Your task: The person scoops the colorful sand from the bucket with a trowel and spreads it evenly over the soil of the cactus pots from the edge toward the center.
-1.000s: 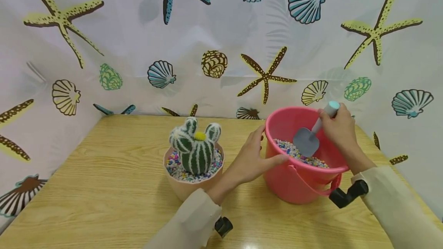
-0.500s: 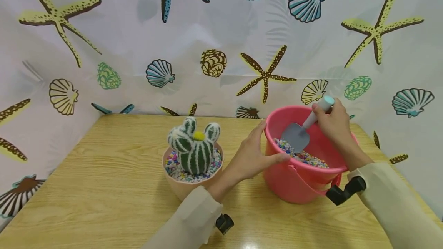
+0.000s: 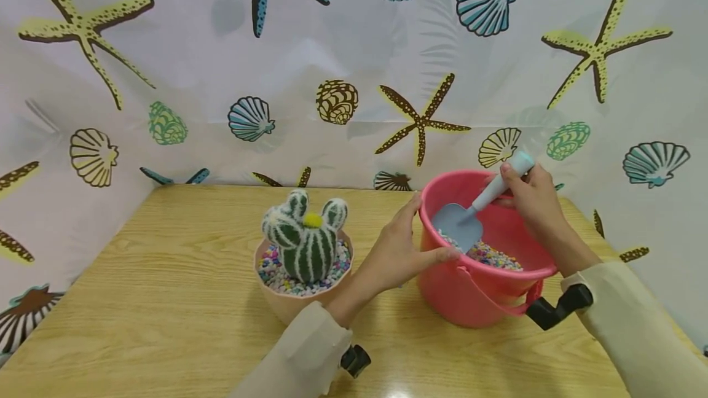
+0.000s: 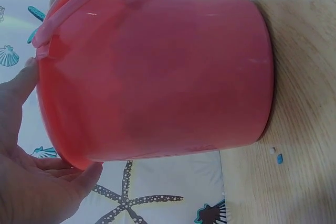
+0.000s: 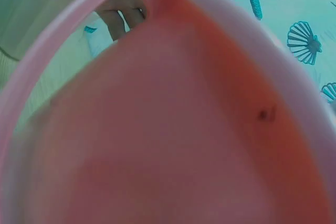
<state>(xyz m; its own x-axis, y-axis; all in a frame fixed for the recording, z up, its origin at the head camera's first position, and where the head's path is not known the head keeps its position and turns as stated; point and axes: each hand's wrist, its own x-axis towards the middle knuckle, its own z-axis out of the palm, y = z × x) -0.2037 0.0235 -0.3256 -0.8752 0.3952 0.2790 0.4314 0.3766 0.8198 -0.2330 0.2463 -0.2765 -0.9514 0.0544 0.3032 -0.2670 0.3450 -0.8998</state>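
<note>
In the head view, a pink bucket (image 3: 456,306) holds multicoloured pebbles (image 3: 500,258). My left hand (image 3: 394,257) grips its rim, thumb at the front and fingers around the left side; the left wrist view shows this hand (image 4: 39,187) at the rim too. My right hand (image 3: 536,201) grasps the pale handle of a small grey-blue trowel (image 3: 458,226). The blade tilts down into the bucket by its left wall, with some pebbles at its lower edge. The bucket's outer wall (image 5: 147,124) fills most of the right wrist view, which hides the trowel.
A potted cactus (image 3: 310,253) with white-striped green stems and a yellow flower stands left of the bucket, in a peach pot (image 3: 282,303) with coloured pebbles. A blue pebble (image 4: 280,158) lies on the wooden table (image 3: 166,300). A seashell-print cloth (image 3: 310,48) hangs behind.
The trowel has moved left through the pebbles toward the bucket's left wall, its handle tilting more. The left hand has stayed on the rim.
</note>
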